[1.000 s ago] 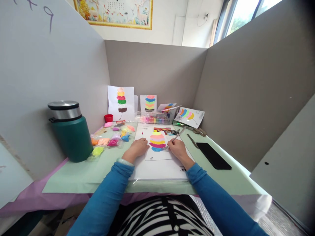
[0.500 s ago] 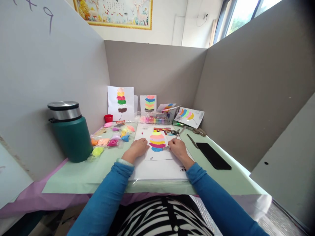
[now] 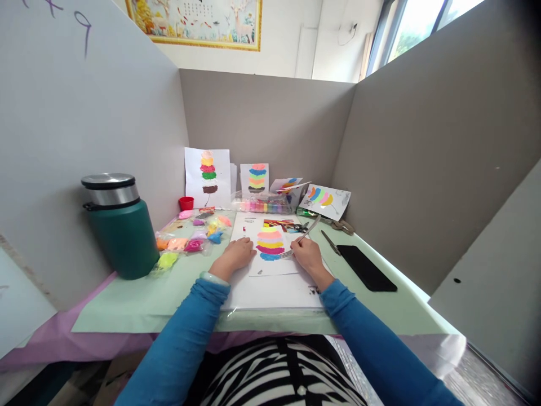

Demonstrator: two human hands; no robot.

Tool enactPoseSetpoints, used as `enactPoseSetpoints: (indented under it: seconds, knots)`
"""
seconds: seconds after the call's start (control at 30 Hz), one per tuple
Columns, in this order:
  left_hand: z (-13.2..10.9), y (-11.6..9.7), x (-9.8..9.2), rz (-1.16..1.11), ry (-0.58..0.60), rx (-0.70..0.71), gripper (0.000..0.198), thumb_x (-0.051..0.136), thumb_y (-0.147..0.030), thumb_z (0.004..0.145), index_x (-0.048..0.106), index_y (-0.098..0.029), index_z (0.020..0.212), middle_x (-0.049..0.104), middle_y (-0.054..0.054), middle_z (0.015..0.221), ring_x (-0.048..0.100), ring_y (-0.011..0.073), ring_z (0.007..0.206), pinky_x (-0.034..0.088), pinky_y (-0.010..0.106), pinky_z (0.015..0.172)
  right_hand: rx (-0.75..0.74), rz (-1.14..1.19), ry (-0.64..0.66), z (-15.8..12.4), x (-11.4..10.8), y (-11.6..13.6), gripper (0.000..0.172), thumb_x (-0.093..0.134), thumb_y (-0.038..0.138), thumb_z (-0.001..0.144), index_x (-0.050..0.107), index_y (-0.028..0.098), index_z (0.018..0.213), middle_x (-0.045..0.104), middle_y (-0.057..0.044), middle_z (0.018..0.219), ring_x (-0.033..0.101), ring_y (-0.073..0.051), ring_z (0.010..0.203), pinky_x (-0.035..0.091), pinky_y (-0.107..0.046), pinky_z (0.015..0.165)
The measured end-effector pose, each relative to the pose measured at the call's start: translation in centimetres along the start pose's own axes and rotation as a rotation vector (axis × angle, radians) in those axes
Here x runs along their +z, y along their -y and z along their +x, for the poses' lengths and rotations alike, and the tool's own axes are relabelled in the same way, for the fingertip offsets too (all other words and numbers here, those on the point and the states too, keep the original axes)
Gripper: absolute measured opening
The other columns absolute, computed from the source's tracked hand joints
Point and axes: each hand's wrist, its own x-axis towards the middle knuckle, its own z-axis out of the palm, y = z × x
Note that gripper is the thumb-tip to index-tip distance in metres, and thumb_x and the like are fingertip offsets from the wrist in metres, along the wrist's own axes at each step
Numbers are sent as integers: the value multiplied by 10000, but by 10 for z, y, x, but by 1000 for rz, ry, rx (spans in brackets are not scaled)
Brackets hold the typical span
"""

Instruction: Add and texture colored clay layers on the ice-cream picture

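Observation:
A white card (image 3: 274, 267) with stacked clay bands in yellow, pink, magenta and blue lies on a larger white sheet (image 3: 270, 293). My right hand (image 3: 307, 255) is closed on a metal fork (image 3: 311, 226); the tines rest at the right end of the lowest, blue band (image 3: 269, 257). At the card's left edge my left hand (image 3: 239, 252) lies flat with nothing in it, its fingertips touching the paper.
Bagged clay pieces (image 3: 194, 245) and a green flask (image 3: 122, 237) are on the left. A black phone (image 3: 367, 268) and a knife (image 3: 330, 242) lie right. Behind stand picture cards (image 3: 207, 177), a red cup (image 3: 186, 203) and scissors (image 3: 301, 227).
My right hand and the fork have shifted very slightly to the right. My left hand has stayed in place.

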Motion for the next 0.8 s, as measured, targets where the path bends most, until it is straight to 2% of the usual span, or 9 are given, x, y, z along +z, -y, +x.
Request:
enactPoseSetpoints:
  seconds: [0.13,0.23,0.33,0.43,0.5,0.6,0.67,0.7,0.8]
  knots:
    - [0,-1,0,7,-4,-6,329,387,-280,967,624,-133,1141,603,155,1271,564,249,1191,425,352,984,-79,145,70,-4,5,3,252,496,320,828,693,175,766,694,-29,644,638,-165,660,412,-233,638]
    - [0,-2,-1,-6,-10,-10,317,397,-276,965,628,-136,1132,607,157,1260,568,249,1189,430,349,978,-115,93,119,-6,6,8,260,486,311,832,688,180,734,695,-32,642,635,-164,663,410,-232,644]
    - [-1,-2,0,-24,-9,-13,312,403,-275,963,633,-139,1125,612,161,1248,578,253,1175,434,361,978,-79,-30,14,-5,4,6,247,480,272,824,688,179,729,699,-53,668,642,-177,729,405,-232,660]
    - [0,0,1,-24,-16,-19,309,412,-271,957,648,-146,1112,600,160,1275,580,256,1175,437,373,984,-84,15,-71,-2,2,1,256,470,291,835,688,180,760,700,-51,694,644,-182,726,415,-236,662]
    - [0,1,0,-33,-65,-32,294,454,-263,935,665,-144,1100,563,168,1338,557,271,1206,431,390,1001,-135,132,-76,-3,3,0,280,467,346,854,685,179,794,692,-39,684,641,-179,690,427,-239,650]
    - [-1,-2,-6,-147,-273,-29,281,541,-247,888,686,-154,1110,572,157,1342,522,281,1236,412,409,1032,-240,270,-32,-7,3,5,330,470,421,875,679,171,822,687,-35,686,629,-174,643,447,-246,637]
    - [-2,-9,-12,-324,-414,62,299,578,-276,875,686,-189,1140,632,116,1263,562,247,1156,441,382,998,-343,288,32,-13,3,10,329,470,416,889,679,176,806,712,-51,772,642,-177,695,474,-255,695]
    - [-4,-14,-16,-433,-415,141,328,601,-295,862,676,-202,1167,648,99,1238,597,220,1072,476,346,937,-404,280,76,-15,3,13,310,473,393,895,683,182,810,727,-60,852,657,-183,772,483,-263,758]
    - [-7,-26,-21,-640,-273,318,390,646,-303,820,668,-208,1198,716,42,1034,614,147,795,496,260,761,-563,231,148,-21,3,20,245,479,324,903,694,205,901,732,-62,1008,662,-194,951,469,-286,891]
